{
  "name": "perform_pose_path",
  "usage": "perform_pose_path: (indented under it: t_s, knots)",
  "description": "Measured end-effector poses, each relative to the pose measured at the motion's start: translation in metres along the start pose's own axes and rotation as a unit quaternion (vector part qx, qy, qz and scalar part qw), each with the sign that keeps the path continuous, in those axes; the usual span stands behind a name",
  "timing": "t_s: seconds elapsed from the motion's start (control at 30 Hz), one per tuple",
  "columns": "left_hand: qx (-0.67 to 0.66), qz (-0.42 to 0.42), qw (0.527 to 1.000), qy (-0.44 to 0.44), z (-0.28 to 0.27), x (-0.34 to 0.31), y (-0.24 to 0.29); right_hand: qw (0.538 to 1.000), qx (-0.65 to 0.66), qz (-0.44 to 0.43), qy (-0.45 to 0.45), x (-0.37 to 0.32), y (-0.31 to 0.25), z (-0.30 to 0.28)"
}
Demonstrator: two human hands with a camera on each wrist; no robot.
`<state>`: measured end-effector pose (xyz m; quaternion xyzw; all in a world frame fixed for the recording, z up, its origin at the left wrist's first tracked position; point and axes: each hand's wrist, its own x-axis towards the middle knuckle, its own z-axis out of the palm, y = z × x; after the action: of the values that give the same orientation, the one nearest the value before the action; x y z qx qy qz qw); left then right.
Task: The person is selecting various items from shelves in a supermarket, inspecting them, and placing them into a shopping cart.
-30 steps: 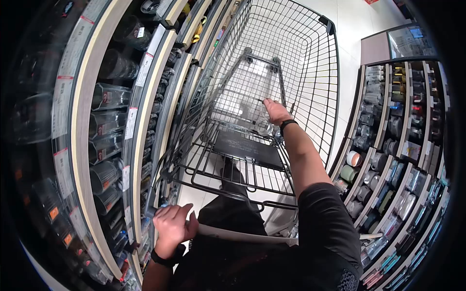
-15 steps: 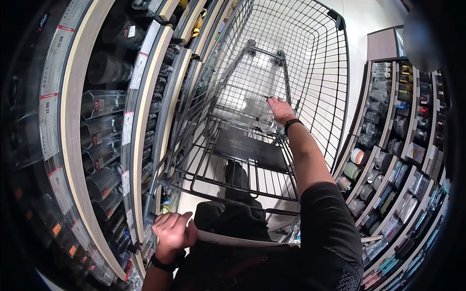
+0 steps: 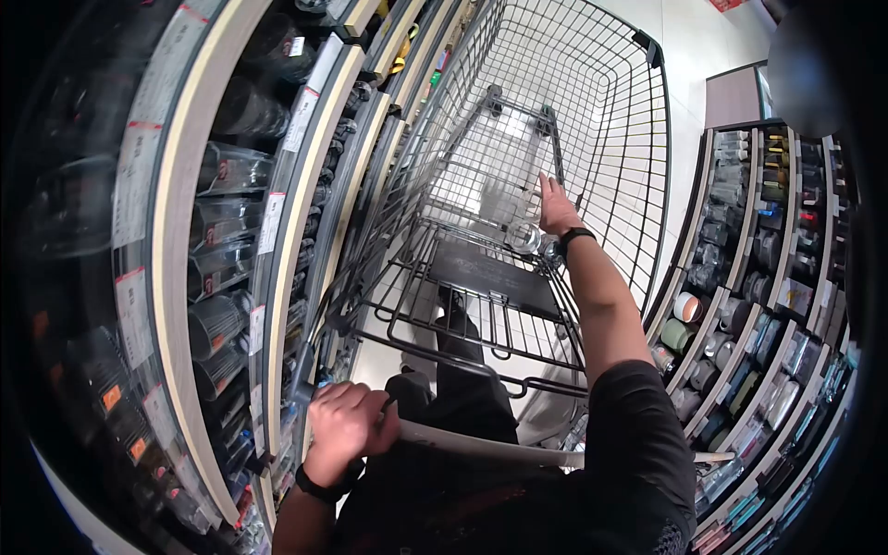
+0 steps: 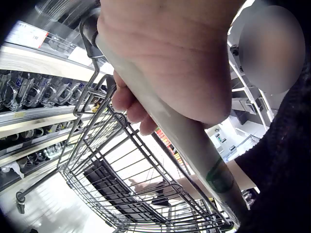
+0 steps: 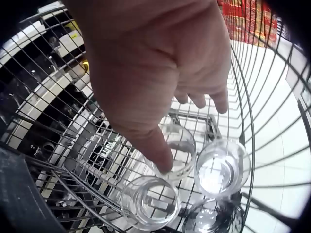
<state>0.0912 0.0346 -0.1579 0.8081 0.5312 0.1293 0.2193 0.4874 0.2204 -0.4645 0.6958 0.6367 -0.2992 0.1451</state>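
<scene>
My left hand (image 3: 347, 421) grips the pale handle (image 4: 194, 150) of a wire shopping cart (image 3: 666, 176); in the left wrist view the fingers curl under the bar. Inside the basket hovers my right hand (image 3: 560, 208), its fingers extended forward. Several clear glasses stand below it on the wire bottom. In the right wrist view the thumb overlaps one drinking glass (image 5: 182, 150), while a second glass (image 5: 150, 204) stands nearer and a third glass (image 5: 223, 170) to the right. A darker-looking glass (image 5: 214, 218) is partly cut off at the lower edge.
Shelves (image 3: 199, 176) of glassware with price tags run close along the cart's left side. Another shelf unit (image 3: 731, 268) with cups and bottles stands at the right. A fold-down black panel (image 3: 490, 277) sits at the cart's near end. Pale floor tiles show beyond the cart.
My right hand has turned slightly, its fingers now pointing more forward and away from me. The left hand keeps its grip on the handle. The head view has shifted a little.
</scene>
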Motion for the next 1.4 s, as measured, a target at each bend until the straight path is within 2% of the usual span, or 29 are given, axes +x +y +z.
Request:
perform_pose_path:
  t_s: [0.1,0.13,0.23,0.27,0.37,0.43,0.47,0.5,0.57,0.67,0.77,0.83,0.93,0.97,1.0,1.03,1.1,1.4]
  knots:
    - [-0.004,0.017,1.0,-0.008,-0.002,0.001,0.0,0.998,-0.044,-0.036,-0.033,-0.011,0.007,-0.021]
    - [-0.001,0.023,1.0,-0.019,-0.001,0.001,-0.001,0.998,-0.014,-0.057,-0.006,-0.017,0.007,-0.033]
    - [0.015,0.043,0.999,-0.001,0.002,-0.001,-0.004,0.998,0.039,-0.032,-0.044,-0.032,0.009,-0.079]
    - [0.009,0.056,0.998,0.003,0.002,-0.002,-0.005,0.998,0.059,-0.023,-0.011,-0.043,0.009,-0.091]
    - [-0.004,0.084,0.996,0.031,0.003,-0.003,-0.007,0.986,0.164,0.017,-0.001,-0.077,0.005,-0.135]
    - [0.016,0.125,0.991,0.047,0.003,-0.003,-0.01,0.987,0.15,-0.019,0.052,-0.104,0.007,-0.16]
    - [-0.008,0.147,0.985,0.087,0.008,-0.004,-0.015,0.979,0.192,-0.011,0.065,-0.126,-0.001,-0.177]
    - [-0.027,0.135,0.985,0.108,0.015,-0.004,-0.015,0.972,0.22,0.007,0.079,-0.152,-0.012,-0.197]
    - [-0.032,0.143,0.983,0.111,0.016,-0.004,-0.016,0.95,0.272,-0.046,0.15,-0.188,-0.021,-0.216]
    - [-0.012,0.132,0.986,0.105,0.021,-0.005,-0.018,0.929,0.299,-0.067,0.208,-0.257,-0.051,-0.234]
    - [-0.005,0.122,0.987,0.1,0.029,-0.006,-0.019,0.91,0.324,-0.11,0.235,-0.329,-0.081,-0.211]
    - [-0.006,0.117,0.988,0.101,0.024,-0.007,-0.017,0.907,0.333,-0.095,0.238,-0.377,-0.109,-0.175]
    - [-0.009,0.115,0.989,0.095,0.028,-0.008,-0.019,0.954,0.22,-0.01,0.205,-0.429,-0.144,-0.11]
    - [-0.011,0.119,0.988,0.094,0.03,-0.008,-0.019,0.965,0.184,0.043,0.182,-0.446,-0.166,-0.097]
    - [-0.02,0.116,0.988,0.097,0.03,-0.009,-0.019,0.974,0.104,0.034,0.2,-0.43,-0.138,-0.054]
    - [-0.018,0.113,0.988,0.104,0.029,-0.011,-0.018,0.971,0.04,0.064,0.228,-0.43,-0.143,-0.026]
    - [-0.021,0.113,0.988,0.106,0.03,-0.015,-0.017,0.923,0.006,0.105,0.37,-0.428,-0.159,0.004]
    - [-0.021,0.092,0.991,0.09,0.029,-0.044,-0.016,0.895,-0.032,0.132,0.425,-0.44,-0.168,0.032]
